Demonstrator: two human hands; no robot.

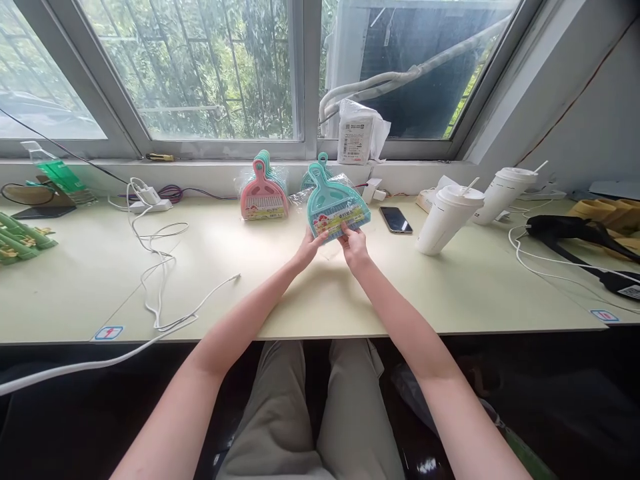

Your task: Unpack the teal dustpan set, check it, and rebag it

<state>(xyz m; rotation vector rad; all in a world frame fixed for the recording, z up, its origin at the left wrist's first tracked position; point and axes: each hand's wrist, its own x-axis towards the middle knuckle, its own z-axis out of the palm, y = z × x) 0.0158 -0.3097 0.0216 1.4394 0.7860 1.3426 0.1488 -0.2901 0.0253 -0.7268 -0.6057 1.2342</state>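
Pinching a flared, apparently plastic dustpan (334, 207) are the left hand (310, 249) and right hand (355, 248).

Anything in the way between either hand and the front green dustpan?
Nothing visible. The left hand and right hand both hold the green dustpan by its lower edge. The phone and nearer white cup are off to the right, clear of both. Can't tell if clear wrap sits under the fingers.

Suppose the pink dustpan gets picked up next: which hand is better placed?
Probably the left hand. Both hands hold the teal dustpan, but the left is on the side nearer the pink dustpan; the right hand would have to reach across.
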